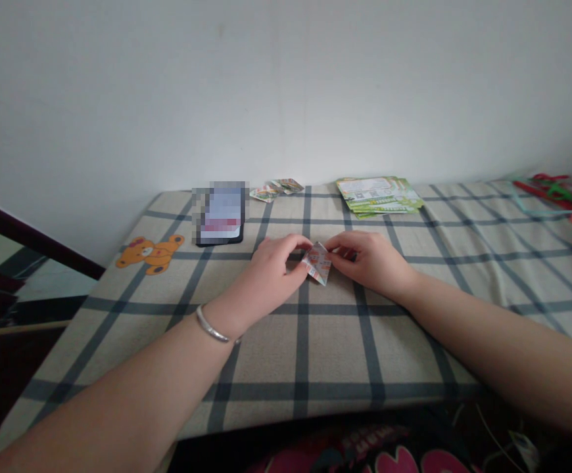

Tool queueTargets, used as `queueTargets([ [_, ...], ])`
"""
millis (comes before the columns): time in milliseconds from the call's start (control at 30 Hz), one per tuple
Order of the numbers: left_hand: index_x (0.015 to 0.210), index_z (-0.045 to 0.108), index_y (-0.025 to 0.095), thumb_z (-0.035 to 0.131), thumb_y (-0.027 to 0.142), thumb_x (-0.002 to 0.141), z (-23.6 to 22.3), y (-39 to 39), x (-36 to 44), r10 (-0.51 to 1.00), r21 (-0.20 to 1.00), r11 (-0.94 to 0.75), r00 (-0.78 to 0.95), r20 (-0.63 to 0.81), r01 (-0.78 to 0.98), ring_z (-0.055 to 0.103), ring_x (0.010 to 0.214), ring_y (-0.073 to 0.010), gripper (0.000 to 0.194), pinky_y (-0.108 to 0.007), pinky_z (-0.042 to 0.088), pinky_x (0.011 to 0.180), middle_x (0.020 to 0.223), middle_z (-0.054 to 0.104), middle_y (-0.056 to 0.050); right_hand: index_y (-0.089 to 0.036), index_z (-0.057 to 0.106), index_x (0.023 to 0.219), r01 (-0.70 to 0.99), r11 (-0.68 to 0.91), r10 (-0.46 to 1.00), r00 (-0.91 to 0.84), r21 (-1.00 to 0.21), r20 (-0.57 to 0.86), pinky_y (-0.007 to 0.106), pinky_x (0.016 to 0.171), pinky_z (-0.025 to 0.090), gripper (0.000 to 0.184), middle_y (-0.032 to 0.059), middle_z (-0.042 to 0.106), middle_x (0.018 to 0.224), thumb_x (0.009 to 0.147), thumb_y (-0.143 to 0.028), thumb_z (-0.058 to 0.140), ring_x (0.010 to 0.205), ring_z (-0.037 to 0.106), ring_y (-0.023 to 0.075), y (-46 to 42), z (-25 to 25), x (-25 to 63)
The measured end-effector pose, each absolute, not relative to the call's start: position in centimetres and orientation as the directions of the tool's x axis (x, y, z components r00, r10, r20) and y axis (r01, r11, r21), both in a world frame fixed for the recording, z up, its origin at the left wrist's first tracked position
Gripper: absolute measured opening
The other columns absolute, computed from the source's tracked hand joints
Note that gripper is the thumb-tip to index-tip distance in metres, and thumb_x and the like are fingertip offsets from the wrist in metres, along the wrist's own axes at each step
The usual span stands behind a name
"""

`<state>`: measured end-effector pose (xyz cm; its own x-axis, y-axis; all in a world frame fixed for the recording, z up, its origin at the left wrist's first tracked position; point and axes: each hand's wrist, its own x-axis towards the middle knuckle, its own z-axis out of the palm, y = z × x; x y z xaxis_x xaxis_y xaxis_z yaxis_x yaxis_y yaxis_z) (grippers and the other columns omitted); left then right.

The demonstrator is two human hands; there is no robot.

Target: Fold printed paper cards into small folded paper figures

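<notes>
A small piece of folded printed paper point(318, 264), roughly diamond-shaped with orange and white print, is held just above the checked cloth between my hands. My left hand point(281, 259), with a silver bangle on the wrist, pinches its left side between thumb and fingers. On the other side, the fingertips of my right hand point(359, 255) are closed on its upper right edge. Toward the wall lie a couple of small folded paper pieces point(277, 189) and a stack of green printed sheets point(379, 196).
A phone point(221, 213) with a blurred screen lies at the back left, near a brown bear cutout point(150, 254). Red, green and pale blue ribbon-like items point(562, 197) are heaped at the far right. The checked tablecloth point(261, 368) runs back to a white wall point(286, 92).
</notes>
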<state>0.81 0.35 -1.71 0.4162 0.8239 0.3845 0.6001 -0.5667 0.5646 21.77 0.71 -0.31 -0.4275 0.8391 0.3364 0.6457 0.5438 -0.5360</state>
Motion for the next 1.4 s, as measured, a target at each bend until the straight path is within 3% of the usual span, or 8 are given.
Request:
queueTargets([
  [733,0.109,0.06,0.024,0.055,0.018,0.087,-1.14,0.29,0.56,0.768,0.485,-0.64,0.524,0.369,0.597,0.059,0.104,-0.0211,0.024,-0.041,0.046,0.096,0.108,0.066,-0.003,-0.019,0.064,0.083,0.675,0.576,0.817,-0.47,-0.46,0.333,0.022,0.056,0.038,0.006,0.0001,0.063,0.071,0.078,-0.02,0.06,0.062,0.055,0.0116,1.09,-0.76,21.93],
  [1400,0.109,0.061,0.023,0.055,0.015,0.087,-0.84,0.29,0.45,0.753,0.478,-0.655,0.557,0.351,0.585,0.057,0.105,-0.0191,0.024,-0.039,0.044,0.097,0.108,0.066,-0.001,-0.018,0.066,0.088,0.648,0.616,0.787,-0.509,-0.448,0.348,0.021,0.057,0.039,0.011,-0.0003,0.062,0.07,0.079,-0.019,0.06,0.061,0.055,0.0102,1.0,-0.53,21.93],
])
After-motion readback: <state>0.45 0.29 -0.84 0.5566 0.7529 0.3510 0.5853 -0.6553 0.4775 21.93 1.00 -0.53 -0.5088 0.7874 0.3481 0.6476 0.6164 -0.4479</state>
